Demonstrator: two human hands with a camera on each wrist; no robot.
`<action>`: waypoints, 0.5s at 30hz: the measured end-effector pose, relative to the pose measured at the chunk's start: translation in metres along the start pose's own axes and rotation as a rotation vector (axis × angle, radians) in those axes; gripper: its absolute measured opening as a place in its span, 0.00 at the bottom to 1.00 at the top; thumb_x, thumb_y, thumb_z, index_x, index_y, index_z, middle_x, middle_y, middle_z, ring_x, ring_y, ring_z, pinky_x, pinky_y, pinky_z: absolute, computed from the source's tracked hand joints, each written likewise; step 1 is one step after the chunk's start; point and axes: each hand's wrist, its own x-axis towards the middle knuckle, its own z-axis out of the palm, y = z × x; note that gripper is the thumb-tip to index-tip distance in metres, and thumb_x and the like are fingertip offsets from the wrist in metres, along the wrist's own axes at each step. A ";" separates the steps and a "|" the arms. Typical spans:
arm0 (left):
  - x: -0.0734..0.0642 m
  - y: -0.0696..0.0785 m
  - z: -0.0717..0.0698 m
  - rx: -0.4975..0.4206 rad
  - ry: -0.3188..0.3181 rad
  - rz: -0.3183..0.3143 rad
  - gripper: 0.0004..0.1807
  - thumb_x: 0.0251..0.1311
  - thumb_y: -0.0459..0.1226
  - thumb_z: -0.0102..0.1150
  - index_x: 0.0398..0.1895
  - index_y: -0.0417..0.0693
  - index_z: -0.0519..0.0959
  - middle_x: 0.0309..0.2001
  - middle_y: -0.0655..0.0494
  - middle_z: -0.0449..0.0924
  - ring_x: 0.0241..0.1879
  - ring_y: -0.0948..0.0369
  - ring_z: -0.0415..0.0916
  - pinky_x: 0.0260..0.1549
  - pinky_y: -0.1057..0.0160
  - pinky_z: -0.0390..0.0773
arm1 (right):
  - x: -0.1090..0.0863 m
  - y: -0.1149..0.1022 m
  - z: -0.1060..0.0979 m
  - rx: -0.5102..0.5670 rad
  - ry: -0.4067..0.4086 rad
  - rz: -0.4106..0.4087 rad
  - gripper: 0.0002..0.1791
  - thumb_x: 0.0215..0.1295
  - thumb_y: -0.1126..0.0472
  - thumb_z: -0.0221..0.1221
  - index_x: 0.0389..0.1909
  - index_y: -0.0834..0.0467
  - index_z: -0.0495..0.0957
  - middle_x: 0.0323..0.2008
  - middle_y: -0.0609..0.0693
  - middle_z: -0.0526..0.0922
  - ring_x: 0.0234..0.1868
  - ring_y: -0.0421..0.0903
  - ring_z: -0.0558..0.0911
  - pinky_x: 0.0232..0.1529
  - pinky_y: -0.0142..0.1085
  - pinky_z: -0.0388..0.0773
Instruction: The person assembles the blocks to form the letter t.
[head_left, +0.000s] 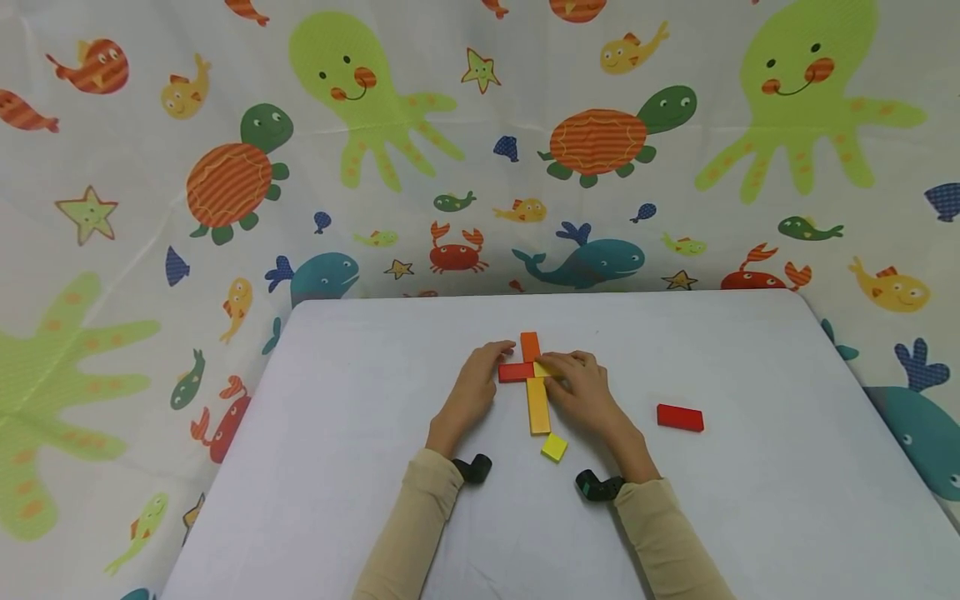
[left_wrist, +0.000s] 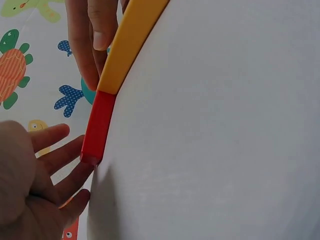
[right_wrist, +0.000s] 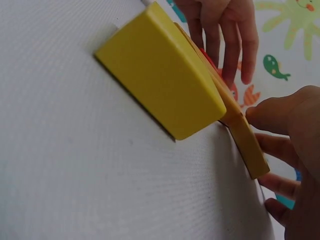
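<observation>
Several flat blocks form a cross on the table in the head view. An orange block (head_left: 529, 345) points away at the top, a red block (head_left: 514, 372) points left, and a long yellow-orange block (head_left: 538, 408) runs toward the person. To the right is a yellow block (head_left: 545, 370), partly hidden under my right hand (head_left: 588, 392), whose thumb and fingers hold it. My left hand (head_left: 474, 379) is beside the red block's left end, its fingers loosely bent around that end without gripping. In the right wrist view, a small yellow block (right_wrist: 160, 75) lies close to the camera.
Another red block (head_left: 680, 417) lies apart on the white table (head_left: 337, 467), right of the right hand. A patterned cloth with sea animals (head_left: 450, 150) hangs behind the table's far edge. Dark wrist cameras (head_left: 597, 486) sit on both wrists.
</observation>
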 end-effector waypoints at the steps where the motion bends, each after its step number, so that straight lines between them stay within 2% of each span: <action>1: 0.000 0.000 0.000 0.007 -0.005 0.002 0.32 0.70 0.19 0.42 0.73 0.49 0.70 0.66 0.52 0.77 0.66 0.53 0.73 0.73 0.52 0.71 | 0.000 0.000 0.000 0.001 0.001 0.001 0.24 0.76 0.58 0.60 0.70 0.51 0.76 0.72 0.55 0.76 0.74 0.65 0.62 0.70 0.65 0.57; 7: 0.001 0.000 0.002 -0.003 -0.030 -0.002 0.27 0.71 0.20 0.42 0.69 0.48 0.70 0.66 0.51 0.75 0.69 0.53 0.69 0.75 0.52 0.68 | -0.001 0.001 0.001 -0.001 0.007 0.001 0.24 0.75 0.58 0.60 0.71 0.50 0.76 0.71 0.54 0.77 0.74 0.64 0.63 0.69 0.65 0.58; 12: 0.001 0.001 0.003 -0.021 -0.017 -0.012 0.22 0.76 0.25 0.41 0.67 0.47 0.71 0.64 0.50 0.77 0.66 0.52 0.70 0.73 0.50 0.70 | -0.001 0.001 0.001 -0.010 0.004 0.007 0.25 0.75 0.58 0.60 0.71 0.50 0.76 0.71 0.53 0.77 0.74 0.64 0.63 0.70 0.65 0.57; 15: 0.001 0.001 0.004 -0.009 -0.006 -0.001 0.23 0.74 0.26 0.40 0.67 0.47 0.72 0.63 0.50 0.77 0.65 0.52 0.70 0.72 0.49 0.70 | -0.001 0.001 0.001 -0.010 0.001 0.010 0.25 0.75 0.57 0.61 0.71 0.49 0.76 0.72 0.53 0.77 0.74 0.63 0.63 0.70 0.64 0.57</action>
